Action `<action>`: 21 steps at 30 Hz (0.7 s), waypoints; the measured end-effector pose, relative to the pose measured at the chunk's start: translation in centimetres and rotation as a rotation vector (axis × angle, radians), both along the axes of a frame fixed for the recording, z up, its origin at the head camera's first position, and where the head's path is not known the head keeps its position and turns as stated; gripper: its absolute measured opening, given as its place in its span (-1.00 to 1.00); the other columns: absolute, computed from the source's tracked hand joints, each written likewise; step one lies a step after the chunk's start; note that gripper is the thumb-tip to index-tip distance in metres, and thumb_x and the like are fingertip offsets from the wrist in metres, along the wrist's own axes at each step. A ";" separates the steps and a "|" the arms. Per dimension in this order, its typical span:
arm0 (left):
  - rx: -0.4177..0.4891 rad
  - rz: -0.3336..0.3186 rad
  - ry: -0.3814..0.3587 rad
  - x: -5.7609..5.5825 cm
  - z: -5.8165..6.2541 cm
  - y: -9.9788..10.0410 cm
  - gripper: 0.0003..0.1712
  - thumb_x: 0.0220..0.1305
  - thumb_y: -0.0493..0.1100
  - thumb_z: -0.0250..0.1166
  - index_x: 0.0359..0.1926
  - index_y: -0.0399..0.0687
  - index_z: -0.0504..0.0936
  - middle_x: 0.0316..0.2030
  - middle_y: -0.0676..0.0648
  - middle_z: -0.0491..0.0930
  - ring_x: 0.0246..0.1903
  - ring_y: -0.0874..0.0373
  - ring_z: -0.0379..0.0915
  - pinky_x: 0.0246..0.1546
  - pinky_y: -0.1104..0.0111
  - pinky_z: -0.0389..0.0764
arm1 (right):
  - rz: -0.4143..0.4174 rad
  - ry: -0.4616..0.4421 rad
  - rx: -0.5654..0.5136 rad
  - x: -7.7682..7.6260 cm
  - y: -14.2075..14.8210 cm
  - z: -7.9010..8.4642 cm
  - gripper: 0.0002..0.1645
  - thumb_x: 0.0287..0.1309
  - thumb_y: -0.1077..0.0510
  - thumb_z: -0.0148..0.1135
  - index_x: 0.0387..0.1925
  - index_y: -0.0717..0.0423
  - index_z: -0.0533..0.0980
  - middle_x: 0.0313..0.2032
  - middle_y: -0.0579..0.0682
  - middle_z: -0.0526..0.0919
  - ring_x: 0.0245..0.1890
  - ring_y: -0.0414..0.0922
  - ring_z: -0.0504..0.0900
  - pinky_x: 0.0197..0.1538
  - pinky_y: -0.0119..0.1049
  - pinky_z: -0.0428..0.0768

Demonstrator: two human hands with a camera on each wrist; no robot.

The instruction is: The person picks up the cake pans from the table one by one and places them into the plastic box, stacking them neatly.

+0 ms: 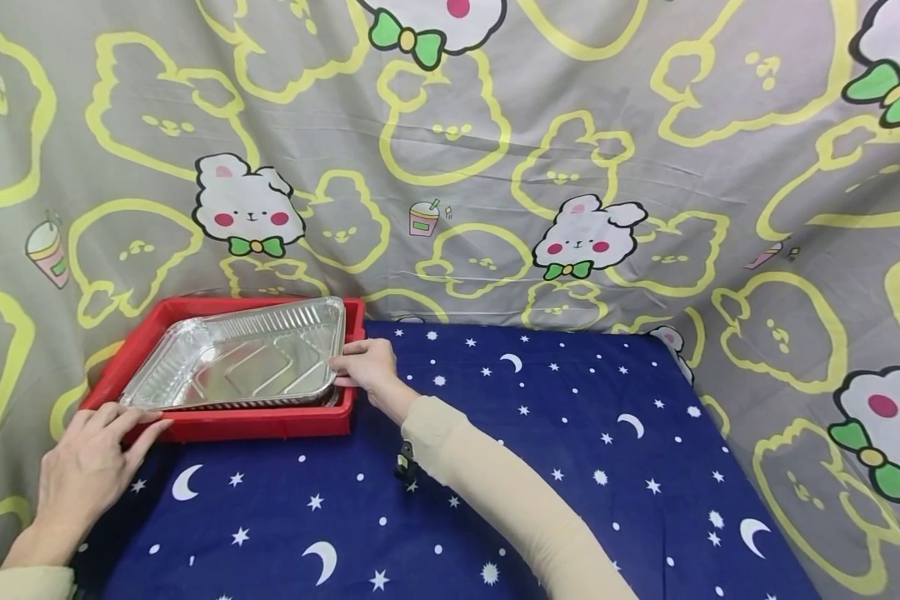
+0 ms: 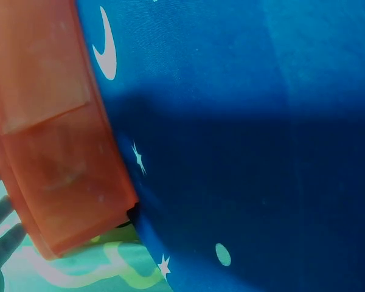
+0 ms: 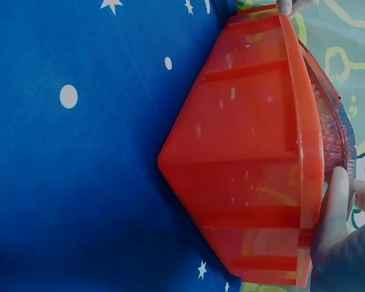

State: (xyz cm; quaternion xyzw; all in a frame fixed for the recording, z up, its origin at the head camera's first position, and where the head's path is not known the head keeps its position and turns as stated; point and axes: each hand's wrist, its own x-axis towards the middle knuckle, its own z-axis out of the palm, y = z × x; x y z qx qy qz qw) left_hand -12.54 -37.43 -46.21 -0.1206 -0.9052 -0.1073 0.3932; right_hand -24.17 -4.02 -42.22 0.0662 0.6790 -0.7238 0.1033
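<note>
A shiny foil pan sits tilted inside a red plastic tray, its right end raised above the tray's rim. My right hand pinches the pan's right edge; in the right wrist view, its thumb lies beside the crinkled foil side. At the tray's front left corner, my left hand grips the rim, with the thumb outside and the fingers over the top. Several left fingers show beside the tray wall in the left wrist view. What lies under the pan is mostly hidden.
A dark blue cloth with white moons and stars covers the table. Behind and beside it hangs a grey curtain with yellow outlines and white rabbits. The tray stands at the back left, close to the curtain.
</note>
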 end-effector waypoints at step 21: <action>-0.001 0.012 -0.007 -0.1 -0.1 -0.1 0.07 0.44 0.65 -0.26 -0.31 -0.18 0.76 -0.40 -0.29 0.66 -0.31 -0.35 0.47 -0.32 -0.18 0.45 | 0.108 0.004 0.216 -0.3 0.5 1.2 -0.74 0.16 0.37 0.50 -0.11 0.40 0.70 -0.40 0.33 0.81 -0.74 -0.26 0.61 -0.60 -0.42 0.67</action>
